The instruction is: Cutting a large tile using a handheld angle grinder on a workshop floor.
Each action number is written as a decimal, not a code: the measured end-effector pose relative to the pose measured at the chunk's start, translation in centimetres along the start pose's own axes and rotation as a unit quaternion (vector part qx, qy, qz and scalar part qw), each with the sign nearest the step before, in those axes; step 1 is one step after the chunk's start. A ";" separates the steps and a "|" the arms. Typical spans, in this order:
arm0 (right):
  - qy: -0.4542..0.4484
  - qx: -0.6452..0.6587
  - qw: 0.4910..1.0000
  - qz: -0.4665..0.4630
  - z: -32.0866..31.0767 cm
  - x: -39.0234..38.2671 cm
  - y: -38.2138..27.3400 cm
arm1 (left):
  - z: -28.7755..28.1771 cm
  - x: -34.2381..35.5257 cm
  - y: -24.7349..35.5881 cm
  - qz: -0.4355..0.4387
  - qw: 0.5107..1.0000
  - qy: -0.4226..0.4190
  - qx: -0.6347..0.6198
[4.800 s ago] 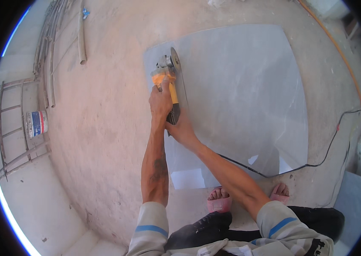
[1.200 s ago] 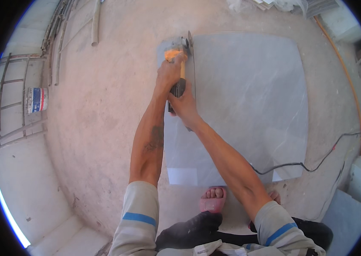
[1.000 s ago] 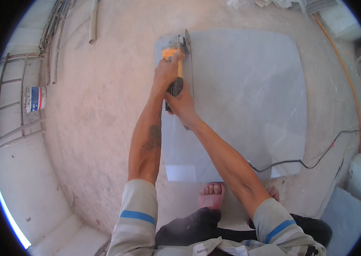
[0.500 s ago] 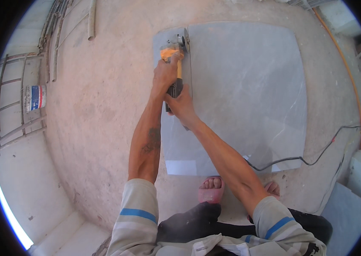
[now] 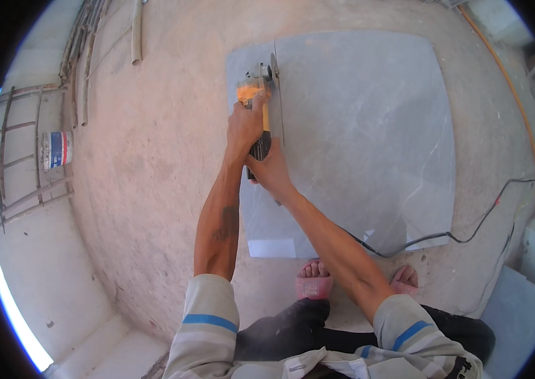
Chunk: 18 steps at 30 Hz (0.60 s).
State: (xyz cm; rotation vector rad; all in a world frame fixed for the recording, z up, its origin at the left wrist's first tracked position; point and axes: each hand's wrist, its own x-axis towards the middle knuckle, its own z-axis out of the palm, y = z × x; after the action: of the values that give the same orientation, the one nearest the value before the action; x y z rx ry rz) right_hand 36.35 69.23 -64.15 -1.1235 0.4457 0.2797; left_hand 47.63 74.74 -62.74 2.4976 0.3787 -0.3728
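A yellow and black angle grinder (image 5: 266,120) is gripped in both my hands over a large grey tile (image 5: 362,139) on the floor. My left hand (image 5: 244,129) wraps round the front of its body, behind the orange-covered head. Farther back, my right hand (image 5: 270,167) closes round the black rear part. The grinder's thin disc (image 5: 274,66) stands upright on a dark straight cut line that runs from the tile's far edge toward me, near its left side. My fingers partly hide the grinder's body.
A black power cord (image 5: 413,241) crosses the tile's near right corner. An orange hose or cable (image 5: 509,85) runs along the right. My feet in pink sandals (image 5: 313,287) stand at the near edge. A paint bucket (image 5: 57,150), metal bars and pipes (image 5: 136,38) lie left.
The grinder and both my hands have moved a little nearer to me along the cut line. More of the line shows beyond the disc.
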 end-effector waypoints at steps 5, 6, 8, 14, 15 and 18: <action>0.021 -0.010 0.999 0.030 0.1 0.3 0.8 | 0.2 -0.2 -0.2 0.015 1.000 0.016 0.009; 0.019 -0.009 0.999 0.029 0.1 0.5 0.7 | 0.2 0.0 -0.1 0.015 1.000 0.019 0.010; 0.041 -0.025 0.999 0.023 0.0 0.5 0.4 | 0.2 -0.1 0.3 0.005 1.000 0.002 0.017; 0.019 -0.025 0.999 0.018 -0.1 -0.1 -0.3 | 0.0 -0.4 0.3 -0.006 1.000 0.004 -0.007; 0.019 -0.023 0.999 0.018 0.0 -0.2 0.0 | 0.1 -0.4 0.1 -0.006 1.000 0.003 -0.005; 0.047 -0.031 0.998 0.001 -0.3 0.1 1.2 | 0.3 -1.2 0.3 0.002 1.000 0.000 0.000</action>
State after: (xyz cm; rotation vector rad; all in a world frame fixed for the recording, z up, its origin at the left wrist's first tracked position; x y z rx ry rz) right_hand 35.84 69.48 -65.21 -1.1998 0.5250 0.2443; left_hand 46.61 74.11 -62.41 2.4982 0.3741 -0.3700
